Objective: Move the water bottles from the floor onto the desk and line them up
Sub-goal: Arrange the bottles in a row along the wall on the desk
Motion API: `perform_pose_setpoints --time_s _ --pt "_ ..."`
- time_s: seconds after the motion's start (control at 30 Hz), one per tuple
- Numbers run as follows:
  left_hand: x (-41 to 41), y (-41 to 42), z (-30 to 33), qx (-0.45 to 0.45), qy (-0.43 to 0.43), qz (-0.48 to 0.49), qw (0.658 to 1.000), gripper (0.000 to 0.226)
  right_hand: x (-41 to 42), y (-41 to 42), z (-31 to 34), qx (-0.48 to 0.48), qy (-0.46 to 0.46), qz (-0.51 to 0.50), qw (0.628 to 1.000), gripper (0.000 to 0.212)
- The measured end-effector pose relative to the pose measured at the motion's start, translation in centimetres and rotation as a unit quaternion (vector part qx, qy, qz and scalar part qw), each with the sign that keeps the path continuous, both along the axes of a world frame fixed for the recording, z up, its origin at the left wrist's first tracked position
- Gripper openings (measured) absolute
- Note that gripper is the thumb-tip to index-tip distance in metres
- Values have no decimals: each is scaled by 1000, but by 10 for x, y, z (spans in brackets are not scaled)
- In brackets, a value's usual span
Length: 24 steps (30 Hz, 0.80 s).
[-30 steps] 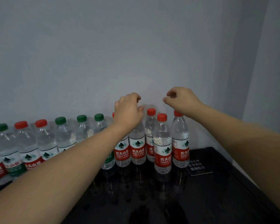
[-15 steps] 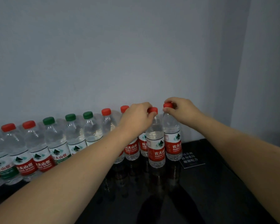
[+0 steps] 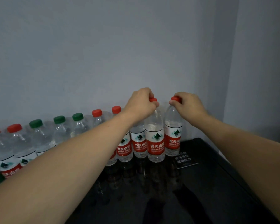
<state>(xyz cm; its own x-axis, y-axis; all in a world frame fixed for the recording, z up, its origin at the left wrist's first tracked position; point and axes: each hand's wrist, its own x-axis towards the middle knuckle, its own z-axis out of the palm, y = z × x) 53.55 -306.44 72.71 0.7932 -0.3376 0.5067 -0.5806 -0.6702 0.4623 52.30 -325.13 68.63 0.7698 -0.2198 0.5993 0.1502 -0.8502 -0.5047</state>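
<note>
Two hands are at work, each pinching a red screw cap: the left hand has its grip closed, fingers curled round the cap of a clear plastic water bottle with a red label, and the right hand has its grip closed the same way on the cap of the neighbouring clear red-labelled bottle just at its three o'clock. Both bottles stand upright on the glossy black counter, close together or touching, at the right-hand end of a long row of clear water bottles with red and green caps that runs off toward nine o'clock along the pale grey wall. The left-hand bottle stands slightly toward six o'clock of the line, so it probably needs nudging back toward twelve. A small black sign with white lettering lies on the counter at about five o'clock from the right-hand bottle. Holding only by the caps leaves the bodies free to swing; a sideways push could tip a bottle into its neighbours and topple the tightly packed row, and the slick counter may let a base skid.
</note>
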Motion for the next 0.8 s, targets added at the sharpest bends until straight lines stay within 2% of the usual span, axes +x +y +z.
perform_pose_setpoints --time_s 0.13,0.4,0.63,0.8 --pt "11 -11 4 26 2 -13 1000 15 4 -15 2 -37 20 -31 999 30" --pt "35 -15 -13 105 -6 23 994 20 17 -18 -1 -25 0 -36 999 29" --pt "48 -11 -15 219 -98 48 970 21 30 -1 -7 -43 -7 -1 999 29" --pt "49 -14 -18 248 -154 62 954 23 36 8 -9 -46 -18 7 999 29"
